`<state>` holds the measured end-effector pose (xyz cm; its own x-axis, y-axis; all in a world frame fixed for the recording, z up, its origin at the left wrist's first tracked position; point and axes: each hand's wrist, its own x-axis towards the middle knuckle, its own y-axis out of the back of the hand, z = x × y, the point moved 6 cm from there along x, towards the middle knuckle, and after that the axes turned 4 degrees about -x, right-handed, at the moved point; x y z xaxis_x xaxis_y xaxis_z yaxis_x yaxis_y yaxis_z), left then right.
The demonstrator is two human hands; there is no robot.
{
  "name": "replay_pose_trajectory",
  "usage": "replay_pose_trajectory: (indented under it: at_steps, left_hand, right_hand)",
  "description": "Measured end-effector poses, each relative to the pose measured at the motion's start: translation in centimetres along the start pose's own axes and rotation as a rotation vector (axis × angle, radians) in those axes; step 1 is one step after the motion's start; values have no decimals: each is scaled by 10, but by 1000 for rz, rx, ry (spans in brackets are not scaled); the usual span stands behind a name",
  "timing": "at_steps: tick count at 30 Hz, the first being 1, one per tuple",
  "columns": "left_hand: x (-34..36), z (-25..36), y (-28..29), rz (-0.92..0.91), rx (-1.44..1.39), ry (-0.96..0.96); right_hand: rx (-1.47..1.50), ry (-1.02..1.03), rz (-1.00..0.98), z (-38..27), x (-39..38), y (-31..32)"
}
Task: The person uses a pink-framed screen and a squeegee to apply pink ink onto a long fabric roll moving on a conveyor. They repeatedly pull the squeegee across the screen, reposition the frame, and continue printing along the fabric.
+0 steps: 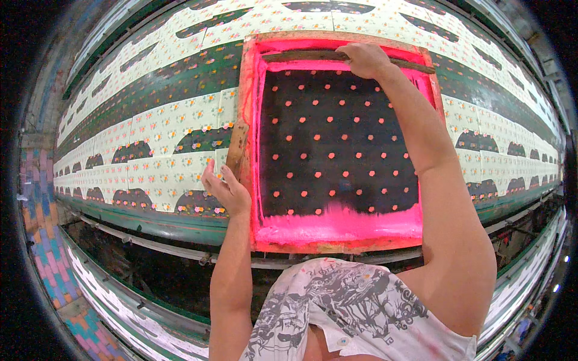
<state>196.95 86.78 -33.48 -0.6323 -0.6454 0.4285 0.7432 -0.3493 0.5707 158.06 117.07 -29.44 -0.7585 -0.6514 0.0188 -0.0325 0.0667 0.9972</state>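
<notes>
A wooden screen frame lies on the long printing table, smeared with bright pink paint around a dark mesh dotted with small pinkish flower shapes; a thick pink band runs along its near side. My right hand grips a long wooden squeegee at the frame's far side, its forearm reaching over the right part of the screen. My left hand hangs open, fingers curved and apart, just left of the frame beside a wooden piece on its outer edge; whether it touches the frame I cannot tell.
White cut fabric pieces with small flower prints cover the table on both sides and beyond the screen, with dark green surface showing between. A metal rail runs along the near edge. Another printed table lies behind me; coloured paving is at left.
</notes>
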Motion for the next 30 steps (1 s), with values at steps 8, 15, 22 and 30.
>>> replay_pose_trajectory:
  at_steps: [8,15,22,30]
  left_hand:
    - [3,-1,-2,25,-49,-37]
    - [5,-4,-4,74,-29,-70]
    - [6,-3,-5,126,-109,-114]
    - [5,-9,-5,160,-115,-74]
  right_hand:
    - [64,77,-19,-36,-52,3]
    - [63,58,-136,-102,-153,0]
    - [123,60,-84,-165,-258,-2]
    - [114,22,-51,-223,-354,-4]
